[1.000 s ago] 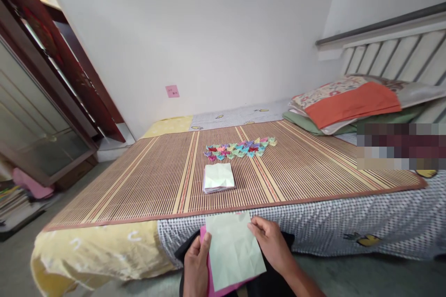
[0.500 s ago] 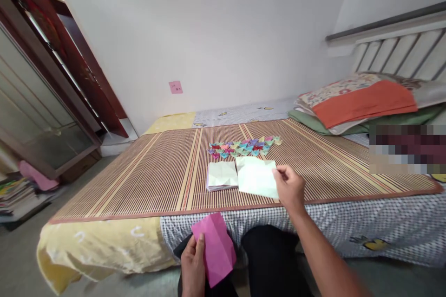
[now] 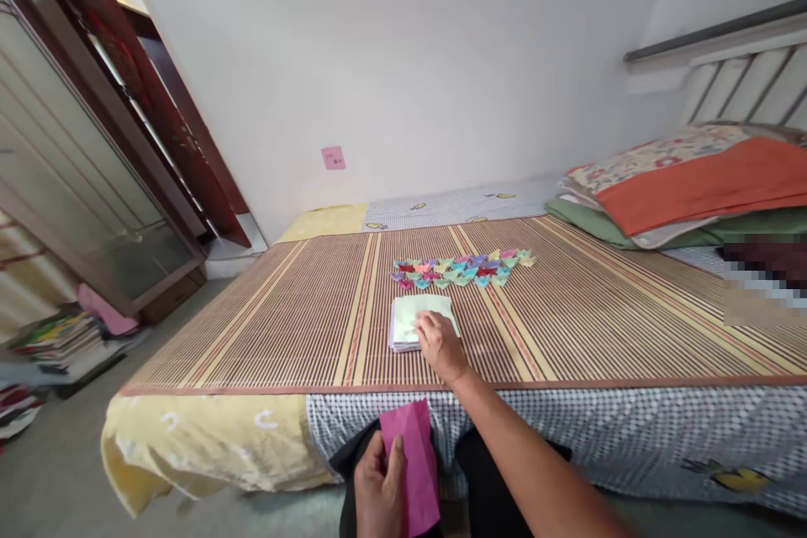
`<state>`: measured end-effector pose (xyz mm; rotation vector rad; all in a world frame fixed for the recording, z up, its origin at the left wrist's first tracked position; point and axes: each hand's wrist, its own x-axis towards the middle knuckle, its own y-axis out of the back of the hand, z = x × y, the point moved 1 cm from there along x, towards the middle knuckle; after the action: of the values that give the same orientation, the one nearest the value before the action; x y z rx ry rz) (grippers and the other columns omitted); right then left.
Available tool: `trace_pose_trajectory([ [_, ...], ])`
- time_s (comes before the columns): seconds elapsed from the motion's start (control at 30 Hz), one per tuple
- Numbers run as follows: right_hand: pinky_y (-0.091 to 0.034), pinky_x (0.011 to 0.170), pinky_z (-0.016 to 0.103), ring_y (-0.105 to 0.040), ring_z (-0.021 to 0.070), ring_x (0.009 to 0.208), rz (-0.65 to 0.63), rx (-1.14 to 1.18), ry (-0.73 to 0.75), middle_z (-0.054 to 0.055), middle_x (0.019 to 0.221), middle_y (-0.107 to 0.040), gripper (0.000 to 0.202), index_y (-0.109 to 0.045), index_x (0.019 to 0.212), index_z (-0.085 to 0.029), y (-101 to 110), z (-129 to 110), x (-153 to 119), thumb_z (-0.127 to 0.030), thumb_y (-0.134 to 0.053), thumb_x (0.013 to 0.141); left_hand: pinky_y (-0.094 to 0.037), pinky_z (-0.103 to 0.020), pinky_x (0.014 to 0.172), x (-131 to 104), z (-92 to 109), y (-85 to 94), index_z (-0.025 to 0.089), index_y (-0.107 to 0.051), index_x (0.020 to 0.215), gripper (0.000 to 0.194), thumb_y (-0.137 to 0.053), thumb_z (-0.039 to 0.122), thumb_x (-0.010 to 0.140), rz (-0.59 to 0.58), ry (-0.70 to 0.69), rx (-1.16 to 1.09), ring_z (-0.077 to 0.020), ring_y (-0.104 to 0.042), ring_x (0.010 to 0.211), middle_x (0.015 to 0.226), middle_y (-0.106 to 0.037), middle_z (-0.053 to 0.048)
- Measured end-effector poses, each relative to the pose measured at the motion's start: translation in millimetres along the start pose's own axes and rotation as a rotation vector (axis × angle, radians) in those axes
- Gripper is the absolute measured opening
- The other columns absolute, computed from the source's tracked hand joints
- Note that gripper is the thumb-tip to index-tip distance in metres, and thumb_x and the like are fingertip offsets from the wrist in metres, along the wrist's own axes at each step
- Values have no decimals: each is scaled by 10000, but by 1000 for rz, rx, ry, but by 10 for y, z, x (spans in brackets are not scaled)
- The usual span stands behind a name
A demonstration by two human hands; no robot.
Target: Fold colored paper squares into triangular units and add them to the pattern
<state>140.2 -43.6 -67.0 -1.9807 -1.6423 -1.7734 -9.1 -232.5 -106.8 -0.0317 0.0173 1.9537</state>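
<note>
Near my lap, my left hand pinches a magenta sheet of paper between thumb and fingers. The sheet shows fold lines and is seen at a slant. My right hand reaches over a stack of paper on the mat, its fingers bunched against the pale green sheet on top. That sheet lies nearly in line with the stack, and my hand covers part of it. Just beyond the stack, small folded paper pieces in many colours lie in close rows.
A striped bamboo mat covers the bed. Folded bedding is piled at the right, by a radiator. A pink note is on the wall. Books sit low at the left.
My right hand has moved left, bringing the pale green sheet onto the stack. The magenta sheet in my left hand has turned and looks narrower. The view has shifted a little left.
</note>
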Motion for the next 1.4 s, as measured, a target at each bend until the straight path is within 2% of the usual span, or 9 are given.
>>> trace_pose_trajectory([
  [0.33, -590, 884, 416, -694, 212, 998, -125, 29, 25, 66, 1138, -704, 177, -685, 1122, -158, -137, -45, -12, -298, -652, 1019, -460, -252, 616, 2, 15, -19, 188, -641, 681, 524, -714, 699, 775, -23, -70, 116, -189, -537, 646, 645, -591, -5],
  [0.43, -570, 911, 438, -685, 227, 996, -162, 104, -6, 64, 1087, -708, 101, -689, 1062, -151, -97, -92, 3, -212, -665, 985, -475, -252, 607, -2, 33, -42, 193, -645, 672, 526, -738, 706, 738, -52, -42, 101, -196, -561, 639, 629, -605, -6],
  [0.6, -454, 1087, 511, -617, 327, 1200, -134, 310, -181, 139, 1213, -698, 287, -702, 1110, -193, 311, -266, -300, -63, -586, 882, -548, -306, 732, 11, 79, -3, 183, -732, 792, 490, -777, 666, 727, -88, -13, -14, -264, -671, 780, 730, -715, -44],
  [0.7, -536, 977, 476, -690, 321, 1099, -143, 469, -350, 144, 1111, -743, 199, -705, 1109, -194, 638, -362, -691, -256, -581, 966, -576, -386, 810, -4, 183, 24, 168, -775, 923, 516, -826, 629, 696, -159, 117, -218, -313, -723, 872, 836, -780, -86],
  [0.77, -600, 804, 416, -754, 307, 962, -177, 586, -474, 144, 1030, -781, 304, -721, 1115, -192, 838, -407, -936, -415, -542, 1012, -584, -401, 823, -43, 310, 1, 169, -788, 974, 507, -861, 576, 682, -182, 210, -324, -311, -743, 867, 863, -799, -100],
  [0.9, -610, 721, 376, -778, 271, 821, -247, 819, -640, 113, 927, -801, 523, -772, 1073, -198, 1225, -530, -1136, -598, -437, 1037, -573, -363, 881, -150, 645, -155, 195, -785, 1042, 387, -842, 466, 772, -256, 227, -468, -273, -757, 920, 938, -813, -80],
  [1.03, -574, 825, 374, -731, 259, 847, -228, 1215, -754, 77, 931, -781, 375, -793, 1003, -198, 1567, -714, -1003, -543, -769, 858, -571, -357, 894, -240, 896, -295, 189, -788, 1036, 325, -827, 413, 804, -346, 220, -503, -266, -762, 920, 943, -815, -83],
  [1.23, -550, 714, 323, -660, 232, 765, -105, 1146, -773, 44, 825, -705, 376, -749, 912, -183, 1837, -810, -908, -538, -802, 800, -558, -343, 828, -357, 1080, -267, 164, -793, 1073, 391, -860, 409, 776, -517, 169, -421, -263, -747, 870, 945, -809, -113],
  [1.4, -399, 561, 238, -453, 135, 606, -28, 905, -677, -28, 650, -485, 428, -590, 683, -189, 1989, -792, -948, -550, -724, 869, -480, -245, 608, -343, 1097, -222, 142, -761, 778, 357, -905, 459, 697, -395, 105, -268, -154, -617, 599, 684, -722, -39],
])
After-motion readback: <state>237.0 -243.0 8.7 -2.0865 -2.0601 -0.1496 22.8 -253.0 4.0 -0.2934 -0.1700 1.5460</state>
